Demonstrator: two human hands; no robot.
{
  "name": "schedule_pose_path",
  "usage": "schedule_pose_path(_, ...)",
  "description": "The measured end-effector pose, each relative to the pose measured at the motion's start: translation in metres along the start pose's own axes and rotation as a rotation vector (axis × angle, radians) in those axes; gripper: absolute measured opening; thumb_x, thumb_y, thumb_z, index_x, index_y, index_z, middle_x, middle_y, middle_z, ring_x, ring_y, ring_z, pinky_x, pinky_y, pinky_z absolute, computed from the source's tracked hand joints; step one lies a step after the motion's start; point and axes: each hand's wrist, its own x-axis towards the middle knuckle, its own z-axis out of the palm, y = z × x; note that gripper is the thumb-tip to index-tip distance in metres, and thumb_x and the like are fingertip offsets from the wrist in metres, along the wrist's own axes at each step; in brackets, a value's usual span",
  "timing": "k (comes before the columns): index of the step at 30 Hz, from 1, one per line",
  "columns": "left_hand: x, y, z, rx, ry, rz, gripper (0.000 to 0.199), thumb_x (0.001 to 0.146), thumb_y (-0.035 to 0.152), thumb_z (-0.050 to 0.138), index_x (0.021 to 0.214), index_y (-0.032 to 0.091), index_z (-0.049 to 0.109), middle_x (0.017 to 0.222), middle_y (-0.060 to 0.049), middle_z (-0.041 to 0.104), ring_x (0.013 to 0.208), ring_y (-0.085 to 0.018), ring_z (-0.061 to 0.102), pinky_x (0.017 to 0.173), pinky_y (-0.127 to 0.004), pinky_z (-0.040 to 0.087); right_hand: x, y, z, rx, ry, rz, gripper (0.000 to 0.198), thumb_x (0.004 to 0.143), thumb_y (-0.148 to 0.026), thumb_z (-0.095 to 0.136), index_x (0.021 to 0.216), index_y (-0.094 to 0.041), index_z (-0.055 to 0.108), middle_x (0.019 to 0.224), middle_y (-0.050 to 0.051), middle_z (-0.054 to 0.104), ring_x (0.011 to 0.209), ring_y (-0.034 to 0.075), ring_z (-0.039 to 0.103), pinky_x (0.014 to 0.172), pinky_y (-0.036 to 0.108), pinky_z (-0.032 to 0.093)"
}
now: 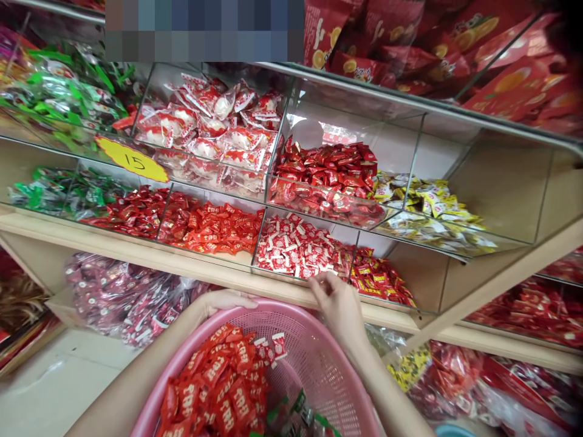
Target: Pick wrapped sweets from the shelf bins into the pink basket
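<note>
A pink plastic basket (pixel 314 346) with a perforated wall is below the shelf edge. My left hand (pixel 230 300) grips its far rim, fingers over the edge. Inside lie many orange-red wrapped candies (pixel 218 388), a few red-and-white wrapped candies (pixel 276 347) and some green-ended clear-wrapped candies (pixel 300 416). Beyond the basket's right rim is my right hand (pixel 337 306), at the lower shelf's front edge. Its fingers are curled; whatever they may hold is hidden. Just behind them is a clear compartment of red-and-white wrapped candies (pixel 296 246).
Clear dividers split the shelves into candy bins, with red-wrapped candies (pixel 328 176) and yellow-and-white ones (pixel 432 197) higher up. A yellow price tag (pixel 132 159) reads 15. Bagged candies (pixel 109 297) lie under the wooden shelf edge (pixel 209 262). A slanted wooden panel (pixel 501 282) stands right.
</note>
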Motion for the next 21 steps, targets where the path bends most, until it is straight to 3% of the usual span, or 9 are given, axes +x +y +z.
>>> schedule_pose_path(3,-0.001,0.000,0.000,-0.031,-0.008,-0.016,0.042,0.066,0.031,0.075,0.105,0.015,0.069,0.097,-0.008,0.070,0.087,-0.017,0.064,0.085,-0.028,0.047,0.020,0.003,-0.009,-0.138,0.062,0.096,0.027,0.084,-0.042,0.048,0.080,-0.020,0.063,0.056,0.001,0.059,0.054,0.016,0.052,0.054,0.025,0.030)
schedule_pose_path(7,0.000,-0.002,-0.001,-0.022,-0.008,-0.003,0.044,0.066,0.030,0.074,0.107,0.017,0.068,0.098,-0.007,0.070,0.088,-0.018,0.063,0.085,-0.027,0.046,0.029,0.000,-0.006,-0.300,-0.001,0.185,0.037,0.085,-0.046,0.045,0.065,-0.020,0.062,0.064,0.008,0.064,0.062,0.019,0.057,0.054,0.027,0.029)
schedule_pose_path(11,0.000,-0.002,-0.002,-0.008,-0.027,0.019,0.041,0.069,0.031,0.073,0.107,0.016,0.068,0.100,-0.008,0.069,0.091,-0.019,0.063,0.090,-0.030,0.044,0.030,-0.006,-0.004,-0.408,-0.064,0.213,0.041,0.085,-0.050,0.044,0.064,-0.020,0.063,0.070,0.011,0.066,0.068,0.022,0.061,0.054,0.028,0.027)
schedule_pose_path(18,-0.002,-0.001,-0.001,0.024,-0.012,0.001,0.040,0.069,0.033,0.072,0.104,0.015,0.068,0.091,-0.009,0.069,0.088,-0.022,0.062,0.089,-0.034,0.043,0.031,0.002,-0.006,-0.274,-0.076,0.174,0.025,0.082,-0.037,0.052,0.068,-0.021,0.065,0.068,0.005,0.067,0.064,0.016,0.058,0.054,0.025,0.030)
schedule_pose_path(21,-0.003,0.001,0.002,0.034,-0.008,-0.003,0.042,0.069,0.033,0.071,0.106,0.016,0.067,0.087,-0.007,0.070,0.085,-0.021,0.062,0.087,-0.033,0.043,0.032,-0.003,-0.008,-0.317,-0.109,0.203,0.030,0.081,-0.041,0.052,0.064,-0.020,0.064,0.067,0.007,0.066,0.064,0.017,0.058,0.053,0.026,0.029)
